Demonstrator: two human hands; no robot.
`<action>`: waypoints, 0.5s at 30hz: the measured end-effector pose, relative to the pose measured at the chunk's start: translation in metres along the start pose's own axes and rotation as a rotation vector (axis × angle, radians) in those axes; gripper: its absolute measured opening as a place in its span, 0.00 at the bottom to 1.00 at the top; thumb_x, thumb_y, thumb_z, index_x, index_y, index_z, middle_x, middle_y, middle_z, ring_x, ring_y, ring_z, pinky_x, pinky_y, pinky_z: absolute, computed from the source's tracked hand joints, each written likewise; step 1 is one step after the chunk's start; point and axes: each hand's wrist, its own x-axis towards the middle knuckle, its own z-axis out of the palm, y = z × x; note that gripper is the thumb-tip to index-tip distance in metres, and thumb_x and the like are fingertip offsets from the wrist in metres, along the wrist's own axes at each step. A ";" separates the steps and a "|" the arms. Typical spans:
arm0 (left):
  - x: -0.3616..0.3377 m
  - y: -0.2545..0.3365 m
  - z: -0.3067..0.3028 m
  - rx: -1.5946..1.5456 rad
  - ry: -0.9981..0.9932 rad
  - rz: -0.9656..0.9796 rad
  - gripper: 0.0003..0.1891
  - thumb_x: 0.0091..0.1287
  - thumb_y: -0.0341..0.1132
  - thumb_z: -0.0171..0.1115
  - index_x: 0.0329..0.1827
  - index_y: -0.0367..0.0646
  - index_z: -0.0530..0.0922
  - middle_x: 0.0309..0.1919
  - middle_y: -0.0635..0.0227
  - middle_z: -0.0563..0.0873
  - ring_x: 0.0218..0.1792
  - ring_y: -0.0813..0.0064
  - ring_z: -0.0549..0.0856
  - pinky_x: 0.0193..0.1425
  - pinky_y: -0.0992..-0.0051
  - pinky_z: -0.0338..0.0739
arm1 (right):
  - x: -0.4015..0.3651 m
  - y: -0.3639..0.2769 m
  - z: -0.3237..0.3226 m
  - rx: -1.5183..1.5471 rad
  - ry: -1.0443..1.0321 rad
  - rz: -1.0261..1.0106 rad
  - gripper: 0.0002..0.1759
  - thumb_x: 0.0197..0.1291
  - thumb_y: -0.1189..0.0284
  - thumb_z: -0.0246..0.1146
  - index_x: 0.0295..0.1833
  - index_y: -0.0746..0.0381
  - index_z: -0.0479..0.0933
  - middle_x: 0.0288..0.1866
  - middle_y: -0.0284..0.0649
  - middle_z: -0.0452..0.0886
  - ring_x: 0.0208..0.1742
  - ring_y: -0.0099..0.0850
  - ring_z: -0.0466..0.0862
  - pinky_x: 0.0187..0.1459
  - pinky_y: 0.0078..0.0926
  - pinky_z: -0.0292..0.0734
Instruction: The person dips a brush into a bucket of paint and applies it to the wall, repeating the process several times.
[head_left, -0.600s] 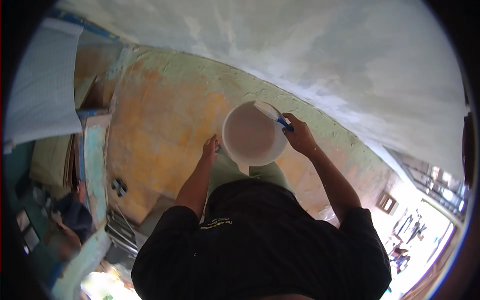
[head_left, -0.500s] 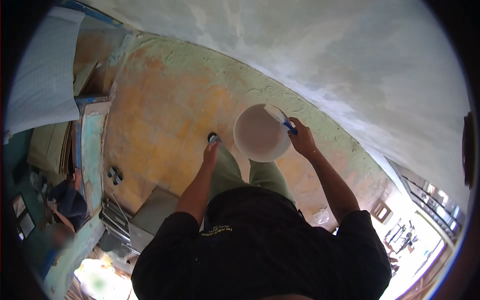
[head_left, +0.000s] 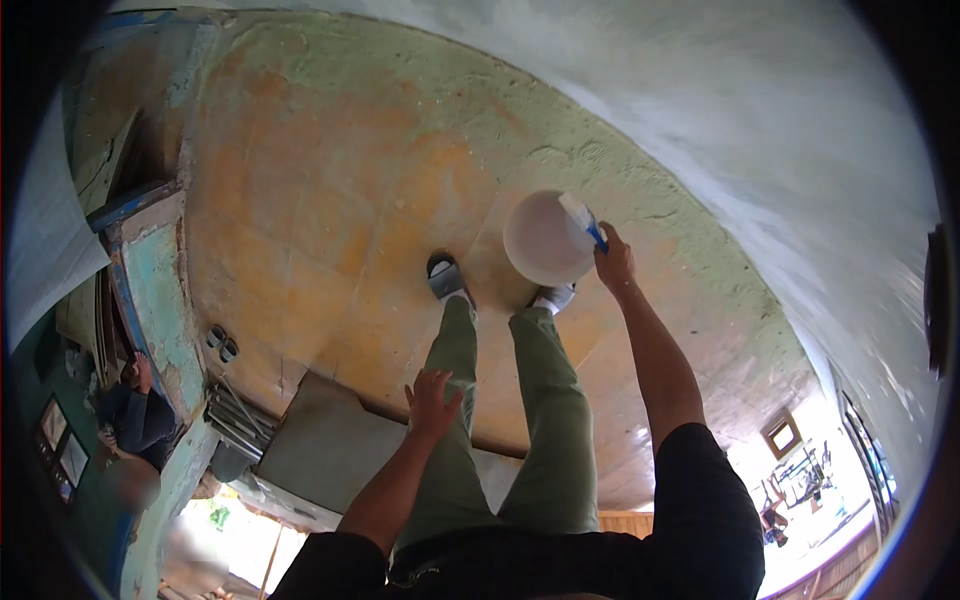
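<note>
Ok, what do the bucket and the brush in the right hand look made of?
Bucket: probably plastic, white, smooth and matte, with a thin even rim. Brush: pale bristles, fibre unclear; solid bright blue handle, probably plastic or painted. The right hand grips it at the bucket's rim.

daylit, warm | glare blown out lower right | fisheye bend, black vignette corners | mild blur
</note>
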 end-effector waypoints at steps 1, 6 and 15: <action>0.004 -0.003 -0.001 -0.009 -0.024 0.029 0.30 0.63 0.52 0.65 0.66 0.52 0.72 0.66 0.60 0.72 0.73 0.51 0.64 0.72 0.34 0.53 | 0.011 0.004 0.018 0.008 0.018 0.003 0.27 0.57 0.73 0.60 0.65 0.49 0.71 0.30 0.54 0.82 0.37 0.58 0.83 0.38 0.53 0.75; 0.017 -0.013 0.001 -0.065 -0.074 0.055 0.28 0.64 0.51 0.65 0.65 0.51 0.73 0.64 0.59 0.75 0.71 0.50 0.67 0.72 0.36 0.55 | 0.059 0.023 0.080 0.092 0.111 0.015 0.28 0.58 0.74 0.62 0.65 0.52 0.71 0.28 0.51 0.81 0.32 0.52 0.84 0.35 0.47 0.75; 0.036 -0.008 -0.008 -0.121 -0.001 0.104 0.25 0.63 0.50 0.67 0.59 0.46 0.78 0.55 0.58 0.82 0.62 0.49 0.75 0.67 0.51 0.66 | 0.065 0.054 0.080 0.080 0.063 0.016 0.29 0.58 0.72 0.63 0.66 0.47 0.70 0.33 0.52 0.84 0.40 0.55 0.84 0.39 0.51 0.77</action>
